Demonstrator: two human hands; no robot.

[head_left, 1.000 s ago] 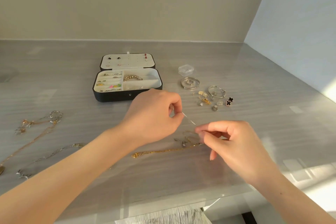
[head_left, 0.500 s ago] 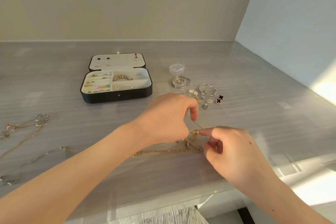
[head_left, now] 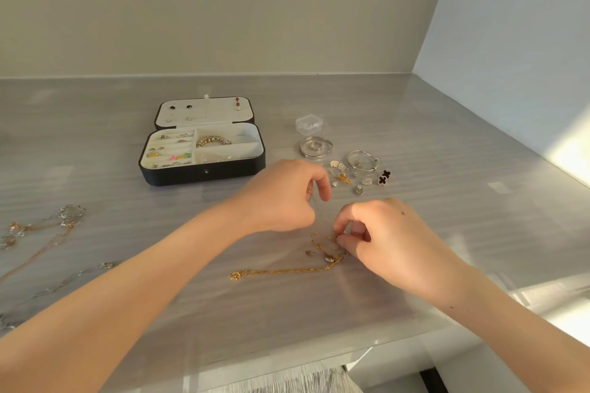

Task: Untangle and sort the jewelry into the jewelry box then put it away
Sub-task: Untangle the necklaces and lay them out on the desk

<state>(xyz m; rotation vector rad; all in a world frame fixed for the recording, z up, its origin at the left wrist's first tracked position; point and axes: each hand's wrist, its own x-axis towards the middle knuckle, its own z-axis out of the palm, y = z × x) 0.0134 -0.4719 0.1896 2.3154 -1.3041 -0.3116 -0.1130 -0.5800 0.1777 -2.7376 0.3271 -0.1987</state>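
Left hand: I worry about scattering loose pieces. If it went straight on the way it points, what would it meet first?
Probably the small loose charms lying just beyond the left hand, then the silver bangle; how high the hand is cannot be told.

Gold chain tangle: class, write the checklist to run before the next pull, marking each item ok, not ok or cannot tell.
1. The right hand pinches the tangle: ok.
2. The left hand pinches a strand: cannot tell, too fine to see.
3. The chain tail lies free on the table: ok.
4. The charms lie apart from the tangle: ok.
5. The box is open, lid back: ok.
6. The tangle is loosened: cannot tell.
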